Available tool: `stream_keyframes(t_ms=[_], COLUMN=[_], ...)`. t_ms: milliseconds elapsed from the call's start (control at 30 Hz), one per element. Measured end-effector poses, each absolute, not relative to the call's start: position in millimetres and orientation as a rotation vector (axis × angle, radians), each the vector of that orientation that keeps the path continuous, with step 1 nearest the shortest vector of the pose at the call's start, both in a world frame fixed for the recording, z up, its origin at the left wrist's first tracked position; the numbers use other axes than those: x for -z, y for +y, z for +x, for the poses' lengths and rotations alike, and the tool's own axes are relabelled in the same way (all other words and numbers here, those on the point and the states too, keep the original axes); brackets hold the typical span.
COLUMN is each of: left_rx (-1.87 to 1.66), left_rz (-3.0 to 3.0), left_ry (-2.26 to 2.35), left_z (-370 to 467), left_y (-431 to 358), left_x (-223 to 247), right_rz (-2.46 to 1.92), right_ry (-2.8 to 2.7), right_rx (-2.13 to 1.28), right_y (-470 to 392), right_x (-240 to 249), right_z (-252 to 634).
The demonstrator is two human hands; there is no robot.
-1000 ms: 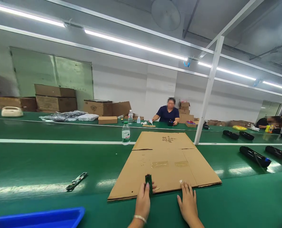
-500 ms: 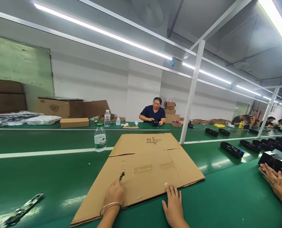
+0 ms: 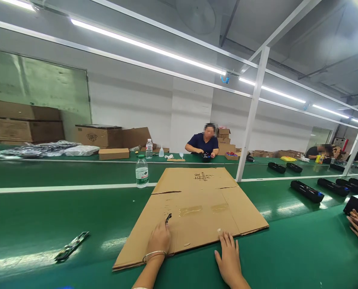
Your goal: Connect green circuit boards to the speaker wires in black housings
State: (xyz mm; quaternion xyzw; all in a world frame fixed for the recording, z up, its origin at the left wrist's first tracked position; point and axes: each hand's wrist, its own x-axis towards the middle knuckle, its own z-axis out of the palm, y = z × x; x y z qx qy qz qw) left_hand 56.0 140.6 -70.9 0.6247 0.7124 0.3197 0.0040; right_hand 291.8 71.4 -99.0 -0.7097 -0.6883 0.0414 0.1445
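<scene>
My left grip (image 3: pixel 159 241) has moved inward from the near edge of the cardboard (image 3: pixel 203 230), pinching a dark piece (image 3: pixel 168 218) toward its left edge, not yet released; my right grip (image 3: pixel 229 259) rests slack at the near edge.

flat cardboard (image 3: pixel 201 222) on green workbench (image 3: pixel 299 251)

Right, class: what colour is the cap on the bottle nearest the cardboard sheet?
The cap is green, as the head view, the only one, shows.
</scene>
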Motion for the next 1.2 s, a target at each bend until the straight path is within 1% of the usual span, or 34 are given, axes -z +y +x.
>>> stream_keyframes(t_ms=[433, 767, 900, 1067, 1200], left_rx=[-1.035, -1.097, -1.138, -1.195, -1.260], left_rz=[2.006, 1.977, 1.944, 1.883, 1.801], left_ry=[2.246, 2.195, 2.181, 2.167, 2.144], left_z=[54.4, 56.8, 58.6, 58.7, 58.6], left_y=[144.3, 143.1, 144.2, 146.7, 148.2], left_x=[77.5, 78.3, 81.0, 85.1, 86.4], right_rz=[-2.094, -2.088, -2.077, -1.885, -1.833], right_ry=[-2.026, -1.958, -2.012, -2.210, -2.323], right_rx=[-0.119, -0.036, 0.075, 0.080, 0.107], right_y=[70.8, 74.1, 104.8, 170.3, 210.3], right_x=[94.3, 93.6, 72.2, 42.2, 28.2], right_z=[291.5, 289.3, 275.0, 248.5, 238.3])
